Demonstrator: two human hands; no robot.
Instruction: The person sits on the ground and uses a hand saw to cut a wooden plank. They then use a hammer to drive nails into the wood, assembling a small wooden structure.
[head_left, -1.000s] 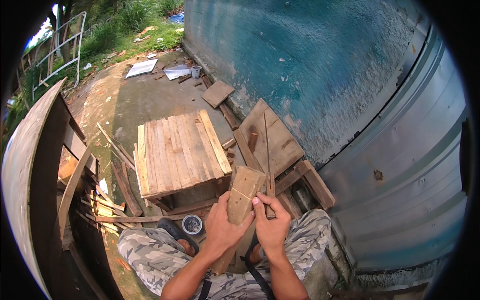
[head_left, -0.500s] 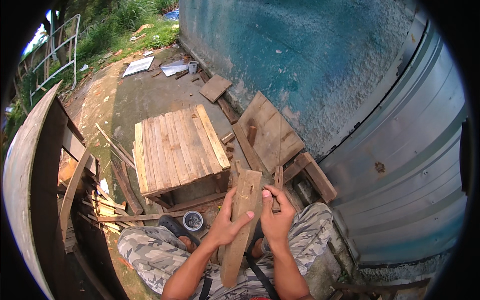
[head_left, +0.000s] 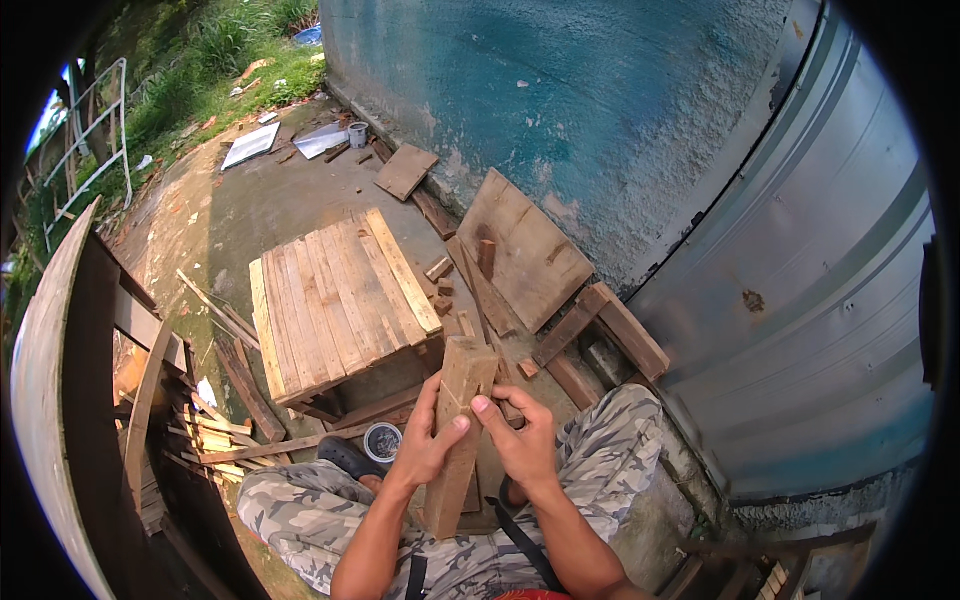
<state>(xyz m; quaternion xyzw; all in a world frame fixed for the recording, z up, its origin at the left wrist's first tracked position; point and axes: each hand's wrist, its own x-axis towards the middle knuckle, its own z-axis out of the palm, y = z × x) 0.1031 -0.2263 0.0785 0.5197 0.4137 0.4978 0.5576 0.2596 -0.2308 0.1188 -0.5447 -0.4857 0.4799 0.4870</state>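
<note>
A thick length of timber [head_left: 452, 490] stands tilted between my knees, held in both hands. My left hand [head_left: 424, 450] is wrapped round its left edge, with the thumb pressed on the near face. My right hand [head_left: 522, 445] grips the right edge, its thumb laid near a thin pale line across the upper face and its other fingers partly behind the wood. I cannot make out what that line is. Beyond the timber stands a low slatted wooden table [head_left: 335, 305]. A small bucket [head_left: 382, 442] with grey bits inside sits beside my left shoe.
Wooden boards [head_left: 525, 250] lean against the blue wall [head_left: 560, 110] at the right. Offcuts [head_left: 443, 285] lie right of the table. A metal sheet door [head_left: 790, 330] stands at far right. On the left are a curved wooden panel [head_left: 50, 370] and thin wood strips [head_left: 215, 430].
The timber has turned slightly and come a little left. My right hand has shifted left, and its thumb now rests on the timber's upper face. The whole view has swung slightly right.
</note>
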